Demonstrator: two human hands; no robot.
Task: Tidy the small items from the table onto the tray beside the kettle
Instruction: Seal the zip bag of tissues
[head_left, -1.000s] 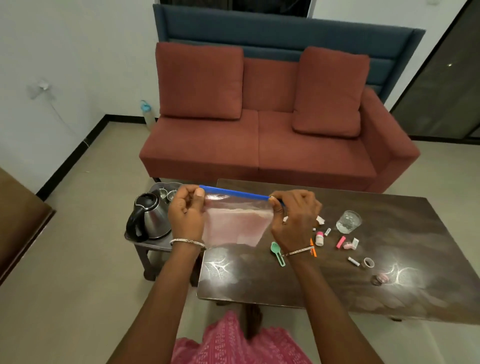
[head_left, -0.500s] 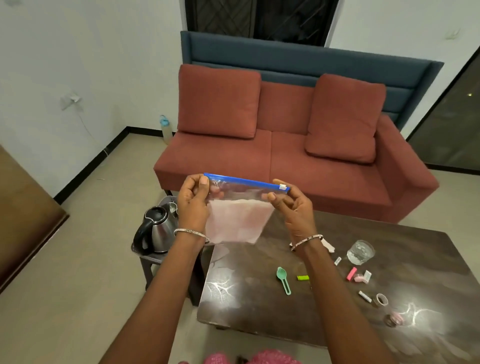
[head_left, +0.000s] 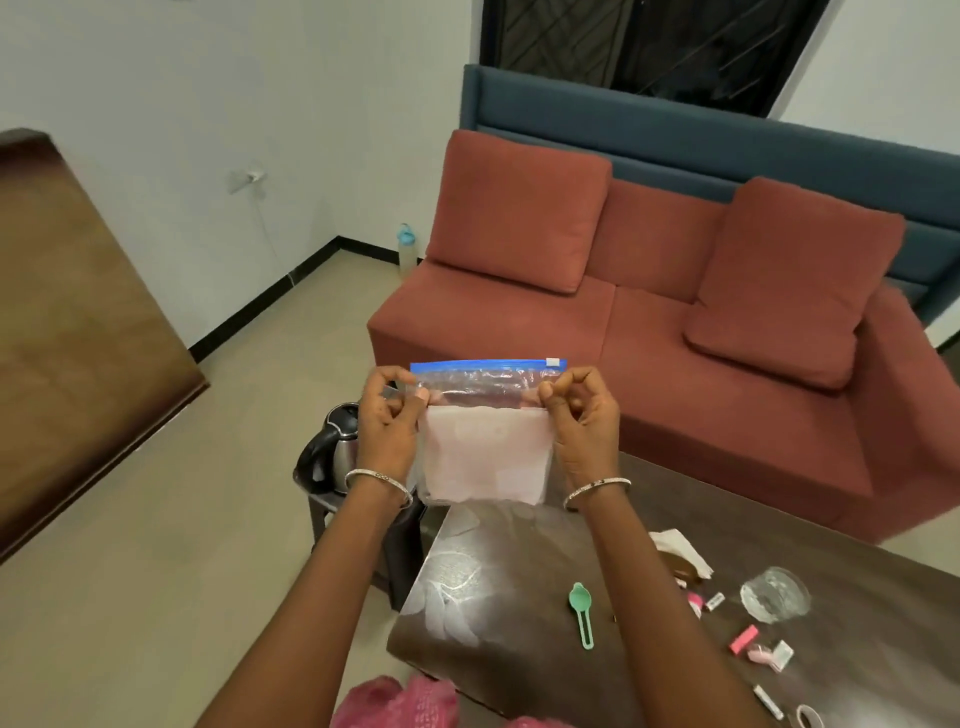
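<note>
Off the table's (head_left: 493, 597) left end stands the steel kettle (head_left: 340, 452), partly behind the left forearm; the tray meant for the items cannot be made out beneath it. Above that same end, the left hand (head_left: 389, 421) pinches the upper left corner of a clear zip bag (head_left: 485, 452) between thumb and fingertips. The right hand (head_left: 576, 421) pinches the upper right corner in the same way, the other fingers curled.

Held taut and upright between the two pinches, with the blue zip strip (head_left: 483, 365) on top, the bag looks poised for working the closure, probably so it can take the loose bits. Its white slider (head_left: 553, 361) sits at the right end; whether the mouth is sealed I cannot tell. The lower part shows pale pink, the top band clear and crinkled.

On the table, right of the hands, lie a green spoon (head_left: 584, 618), a drinking glass (head_left: 774, 592) and small pink and white pieces (head_left: 744, 638), none yet moved to the tray.
</note>
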